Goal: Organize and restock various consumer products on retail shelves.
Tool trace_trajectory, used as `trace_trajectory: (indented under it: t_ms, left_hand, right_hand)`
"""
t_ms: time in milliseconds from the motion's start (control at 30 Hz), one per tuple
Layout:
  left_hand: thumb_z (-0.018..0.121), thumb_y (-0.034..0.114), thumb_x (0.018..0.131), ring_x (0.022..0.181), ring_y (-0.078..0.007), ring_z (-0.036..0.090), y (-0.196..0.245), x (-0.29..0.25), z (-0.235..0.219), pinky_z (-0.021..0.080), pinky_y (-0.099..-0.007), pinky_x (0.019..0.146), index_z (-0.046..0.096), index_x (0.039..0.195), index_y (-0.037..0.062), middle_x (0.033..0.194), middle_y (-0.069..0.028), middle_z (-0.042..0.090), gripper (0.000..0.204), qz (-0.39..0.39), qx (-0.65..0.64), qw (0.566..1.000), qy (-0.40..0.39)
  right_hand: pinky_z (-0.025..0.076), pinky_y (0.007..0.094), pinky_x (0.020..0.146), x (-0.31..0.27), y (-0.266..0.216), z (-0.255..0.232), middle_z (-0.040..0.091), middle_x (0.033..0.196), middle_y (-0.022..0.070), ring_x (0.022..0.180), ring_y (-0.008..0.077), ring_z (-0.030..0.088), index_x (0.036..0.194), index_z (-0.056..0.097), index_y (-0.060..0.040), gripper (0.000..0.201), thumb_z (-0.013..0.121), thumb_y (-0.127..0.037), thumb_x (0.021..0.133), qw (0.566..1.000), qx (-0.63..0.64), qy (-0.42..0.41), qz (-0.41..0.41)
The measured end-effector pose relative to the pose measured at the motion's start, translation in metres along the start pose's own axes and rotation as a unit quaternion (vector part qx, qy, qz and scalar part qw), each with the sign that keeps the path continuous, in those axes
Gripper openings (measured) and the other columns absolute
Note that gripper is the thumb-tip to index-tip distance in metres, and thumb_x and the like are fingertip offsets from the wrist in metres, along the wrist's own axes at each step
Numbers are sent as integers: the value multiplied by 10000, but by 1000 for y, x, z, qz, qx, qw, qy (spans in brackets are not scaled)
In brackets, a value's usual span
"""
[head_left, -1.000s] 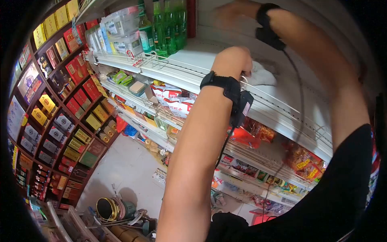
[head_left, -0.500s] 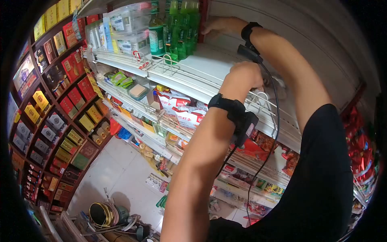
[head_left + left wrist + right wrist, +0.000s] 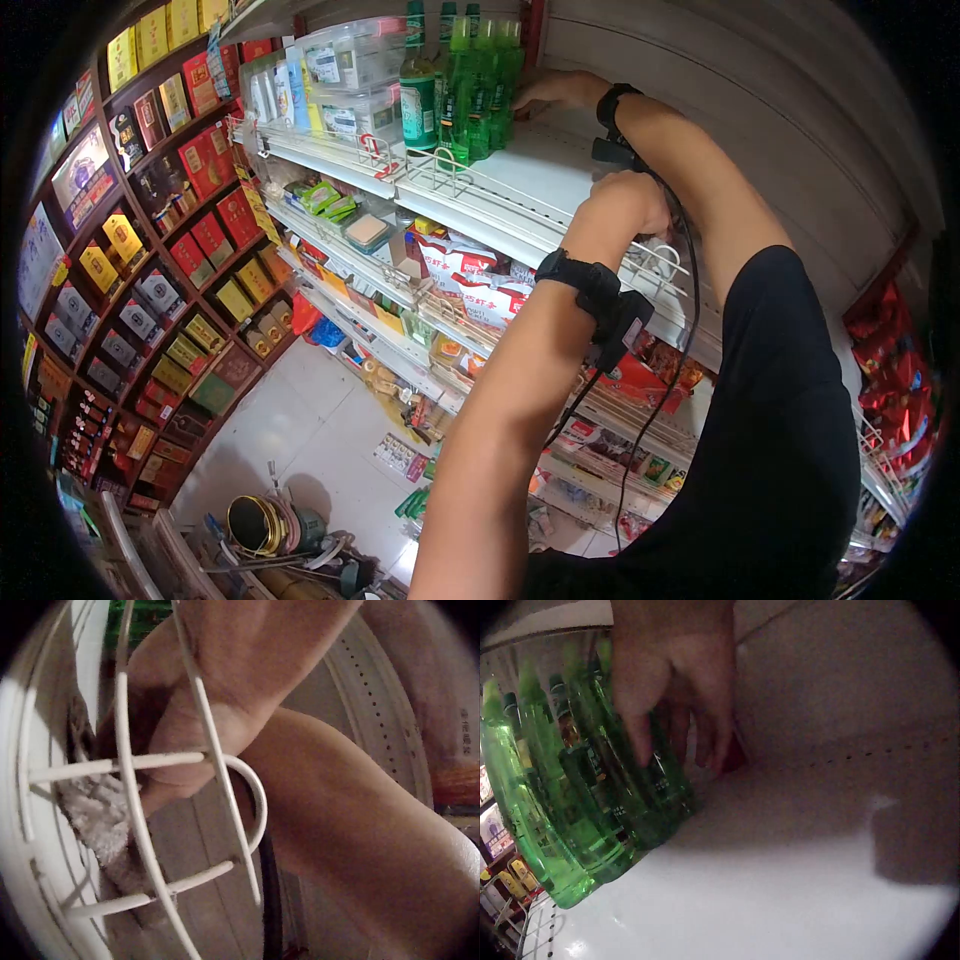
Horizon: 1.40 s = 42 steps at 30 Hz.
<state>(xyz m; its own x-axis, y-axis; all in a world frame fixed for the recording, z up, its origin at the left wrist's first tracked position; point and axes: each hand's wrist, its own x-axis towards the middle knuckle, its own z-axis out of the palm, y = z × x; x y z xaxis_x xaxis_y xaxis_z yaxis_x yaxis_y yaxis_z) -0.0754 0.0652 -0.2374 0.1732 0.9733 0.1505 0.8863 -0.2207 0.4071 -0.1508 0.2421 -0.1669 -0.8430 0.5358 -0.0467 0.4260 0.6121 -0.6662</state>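
My left hand point(image 3: 638, 205) is at the shelf's front wire guard point(image 3: 655, 262). In the left wrist view the left hand point(image 3: 184, 735) grips a fuzzy grey-white cloth point(image 3: 101, 817) behind the white wires. Farther back, my right hand point(image 3: 555, 90) reaches beside upright green bottles point(image 3: 482, 90). The right wrist view shows the right hand point(image 3: 675, 690) with fingers pointing down, thumb against the rearmost green bottle point(image 3: 664, 776); whether the fingers touch it is partly hidden. A small red thing point(image 3: 733, 756) lies by the fingertips.
Stacked clear plastic boxes point(image 3: 350, 65) stand left of the bottles. Packaged snacks point(image 3: 470, 275) fill the lower shelves. A cable point(image 3: 690, 290) hangs from the right wrist. Boxed goods point(image 3: 205, 160) line the left wall; a gold-rimmed container point(image 3: 255, 525) sits on the floor.
The right hand has moved from above the shelf, at the upper right, leftward and down to the bottles. The left hand stays at the front guard with the cloth. The view has shifted.
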Motion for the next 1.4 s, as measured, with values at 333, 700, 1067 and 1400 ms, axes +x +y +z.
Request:
trace_trajectory:
  t_ms: [333, 700, 1067, 1400]
  left_hand:
    - [805, 393, 706, 1134, -273, 627, -2, 6, 0, 502, -377, 947, 738, 1094, 160, 1180, -91, 680, 457, -2, 6, 1000, -24]
    - [809, 367, 694, 1127, -277, 629, 1, 1, -2, 504, -370, 940, 761, 1036, 201, 1175, -85, 683, 383, -15, -1, 1000, -14]
    - [818, 276, 675, 999, -280, 674, -6, -1, -3, 524, -367, 885, 787, 925, 244, 1012, -98, 725, 254, 23, -94, 995, -31]
    - [823, 242, 688, 927, -320, 683, 22, -27, -18, 528, -389, 841, 767, 981, 138, 1015, -153, 722, 316, 14, 8, 1000, 16]
  right_hand:
    - [544, 331, 923, -8, -3, 5, 572, 1282, 171, 1095, 282, 610, 1291, 531, -2, 470, 655, -228, 898, 1000, -23, 0, -12]
    - [579, 353, 855, 1, 10, 6, 602, 1225, 167, 1036, 293, 622, 1292, 548, -30, 476, 676, -257, 894, 999, 5, 40, 7]
    - [546, 517, 894, -156, -26, -94, 453, 1424, 176, 1147, 377, 573, 1454, 364, -83, 687, 595, -457, 925, 861, -354, -318, 179]
    - [395, 424, 1063, -267, 47, -5, 296, 1537, 177, 1296, 310, 454, 1529, 183, -59, 845, 495, -580, 941, 929, -143, -145, 310]
